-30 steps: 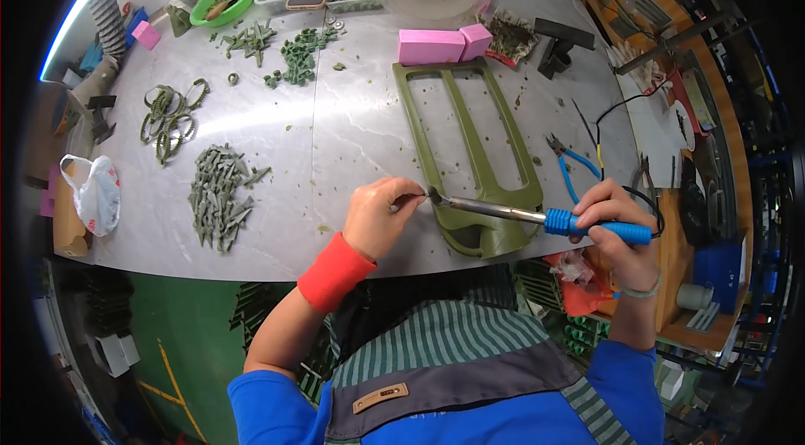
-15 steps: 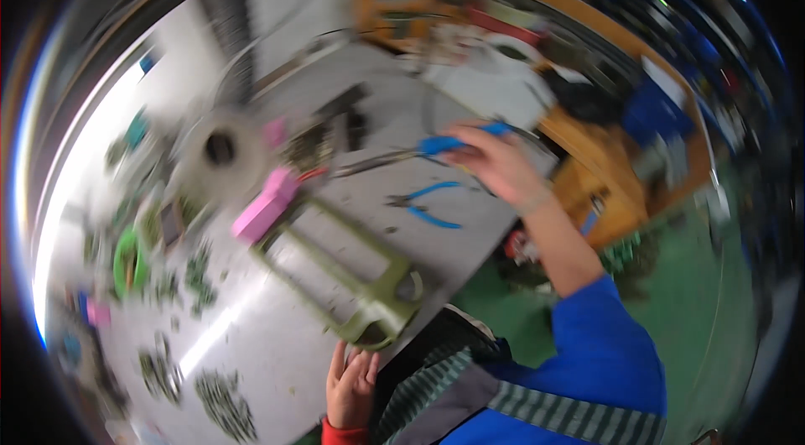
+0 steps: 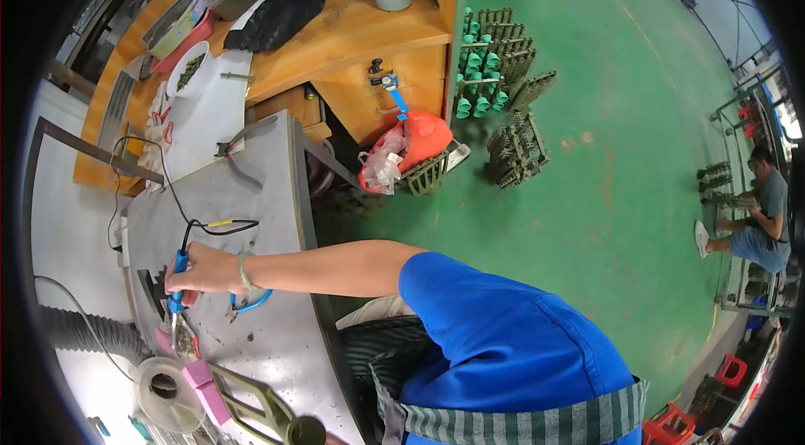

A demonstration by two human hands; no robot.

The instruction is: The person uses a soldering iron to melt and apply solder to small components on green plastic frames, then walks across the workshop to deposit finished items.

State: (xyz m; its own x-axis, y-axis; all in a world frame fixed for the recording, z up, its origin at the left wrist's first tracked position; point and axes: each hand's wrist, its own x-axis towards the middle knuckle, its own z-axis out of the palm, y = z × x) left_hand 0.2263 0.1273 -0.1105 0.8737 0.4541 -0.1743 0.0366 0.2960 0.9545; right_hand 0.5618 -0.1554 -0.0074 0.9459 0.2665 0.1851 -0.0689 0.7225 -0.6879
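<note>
My right hand (image 3: 205, 269) is closed round the blue handle of a soldering iron (image 3: 178, 281), whose black cord runs up and away from it. Its lower end points down by a pile of small metallic bits (image 3: 181, 334) with a red edge. Beside my wrist, partly covered by it, lie blue-handled cutting pliers (image 3: 250, 304). An olive-green slotted frame (image 3: 262, 399) leans on a pink block (image 3: 206, 390) at the bottom of the view, cut off by the lower edge. My left hand is not in view.
Dark-handled pliers (image 3: 238, 156) lie on the grey table (image 3: 281, 218) farther off. A pale round hood with a ribbed hose (image 3: 88, 336) stands left. Right of the wooden desk (image 3: 369, 34) are a red bag (image 3: 423, 141) and racks of green parts (image 3: 482, 67). A person (image 3: 763, 210) sits far right.
My view has swung to the right, so the floor and racks now show. The soldering iron has turned from lying sideways to pointing down. My left hand has left the view.
</note>
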